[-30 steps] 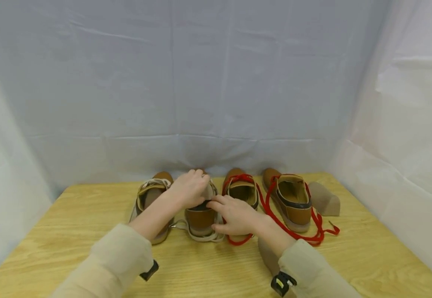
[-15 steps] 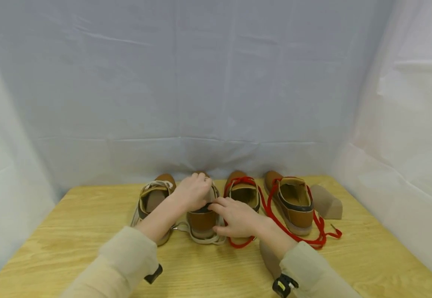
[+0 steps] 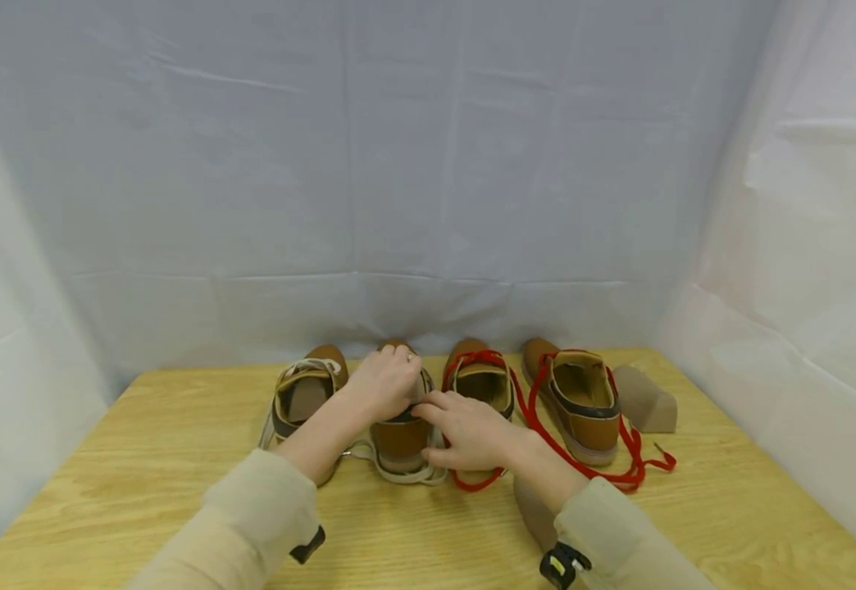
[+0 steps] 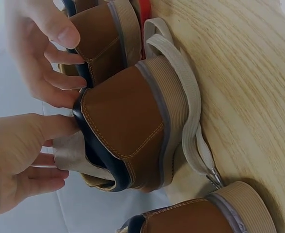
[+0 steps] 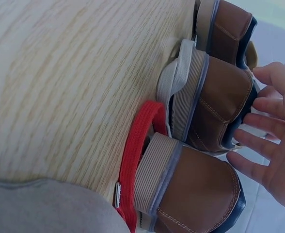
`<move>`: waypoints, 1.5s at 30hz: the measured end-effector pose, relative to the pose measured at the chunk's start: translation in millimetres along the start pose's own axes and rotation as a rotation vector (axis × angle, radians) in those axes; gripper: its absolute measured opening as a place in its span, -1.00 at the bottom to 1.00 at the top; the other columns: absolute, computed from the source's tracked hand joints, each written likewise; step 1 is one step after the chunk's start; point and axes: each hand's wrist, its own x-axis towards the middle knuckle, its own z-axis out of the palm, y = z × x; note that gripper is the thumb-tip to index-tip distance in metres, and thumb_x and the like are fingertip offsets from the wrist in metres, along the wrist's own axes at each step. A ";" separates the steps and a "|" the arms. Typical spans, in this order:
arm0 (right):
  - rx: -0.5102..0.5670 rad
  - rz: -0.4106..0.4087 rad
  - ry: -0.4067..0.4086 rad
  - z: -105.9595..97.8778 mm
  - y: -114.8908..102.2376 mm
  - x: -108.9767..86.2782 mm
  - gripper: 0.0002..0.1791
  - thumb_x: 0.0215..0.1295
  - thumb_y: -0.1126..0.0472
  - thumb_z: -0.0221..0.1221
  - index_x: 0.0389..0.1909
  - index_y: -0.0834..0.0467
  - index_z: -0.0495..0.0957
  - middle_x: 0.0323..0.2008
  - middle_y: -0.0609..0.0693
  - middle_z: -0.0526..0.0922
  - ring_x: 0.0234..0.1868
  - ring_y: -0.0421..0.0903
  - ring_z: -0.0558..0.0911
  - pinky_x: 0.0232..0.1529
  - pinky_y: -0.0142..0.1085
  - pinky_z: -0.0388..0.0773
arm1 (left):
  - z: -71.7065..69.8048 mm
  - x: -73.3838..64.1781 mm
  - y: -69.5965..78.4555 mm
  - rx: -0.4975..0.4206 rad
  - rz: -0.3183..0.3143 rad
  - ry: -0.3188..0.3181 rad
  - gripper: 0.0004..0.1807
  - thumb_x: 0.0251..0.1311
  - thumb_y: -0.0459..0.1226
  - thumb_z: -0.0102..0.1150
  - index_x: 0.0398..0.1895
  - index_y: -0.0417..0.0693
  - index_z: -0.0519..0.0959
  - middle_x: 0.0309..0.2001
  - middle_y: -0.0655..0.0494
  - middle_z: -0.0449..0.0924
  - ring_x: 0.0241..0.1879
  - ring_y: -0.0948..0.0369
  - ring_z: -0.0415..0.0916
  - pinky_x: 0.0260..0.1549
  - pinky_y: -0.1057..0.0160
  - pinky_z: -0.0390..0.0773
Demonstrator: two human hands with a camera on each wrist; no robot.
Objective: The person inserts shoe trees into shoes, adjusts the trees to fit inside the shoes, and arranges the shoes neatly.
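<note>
Second from the left stands a brown shoe (image 3: 400,442) with beige laces (image 4: 193,97), its heel facing me. At its opening my left hand (image 3: 382,383) grips a taupe shoe insert (image 4: 67,151), thumb on the near side and fingers behind; the insert's front part is hidden inside the shoe. My right hand (image 3: 468,428) is beside the heel with its fingers spread and loosely bent. Its fingertips (image 5: 260,72) are right at the dark padded collar (image 4: 95,141). The leftmost shoe (image 3: 328,360), also beige-laced, has a taupe insert (image 3: 306,398) inside.
Two brown shoes with red laces (image 3: 535,410) stand to the right, their openings showing tan lining. One taupe insert (image 3: 644,400) lies beyond the rightmost shoe; another (image 3: 534,512) lies under my right forearm. White fabric (image 3: 428,164) encloses the wooden table (image 3: 140,459).
The view has shifted slightly since the first frame. Both hands stay at the same shoe, with the left hand still holding the insert at its opening.
</note>
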 end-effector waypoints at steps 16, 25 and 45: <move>0.005 0.012 -0.014 -0.7 -0.6 0.5 -0.45 0.24 -0.06 0.11 0.17 0.15 0.39 0.10 -0.01 0.40 0.00 -0.08 0.45 -0.06 -0.25 0.45 | 8.0 -0.9 -6.2 0.015 0.038 0.045 -0.46 -0.13 -0.15 0.45 -0.10 -0.20 0.48 -0.17 -0.13 0.46 -0.24 -0.04 0.49 -0.32 0.10 0.54; 0.005 0.013 -0.012 -0.1 -0.7 1.0 -0.45 0.23 -0.05 0.12 0.17 0.15 0.39 0.10 -0.01 0.40 0.01 -0.08 0.45 -0.05 -0.25 0.45 | 10.9 -0.8 -5.5 -0.020 0.023 0.058 -0.49 -0.13 -0.17 0.45 -0.12 -0.19 0.47 -0.17 -0.15 0.44 -0.24 -0.06 0.48 -0.34 0.07 0.54; 0.010 0.009 -0.025 -0.4 -0.8 0.5 -0.45 0.26 -0.07 0.11 0.18 0.15 0.38 0.11 0.00 0.39 0.02 -0.08 0.45 -0.04 -0.25 0.45 | 14.0 1.9 -3.8 -0.020 -0.009 0.014 -0.45 -0.07 -0.16 0.42 -0.01 -0.17 0.45 -0.12 -0.16 0.42 -0.18 -0.07 0.46 -0.28 0.08 0.53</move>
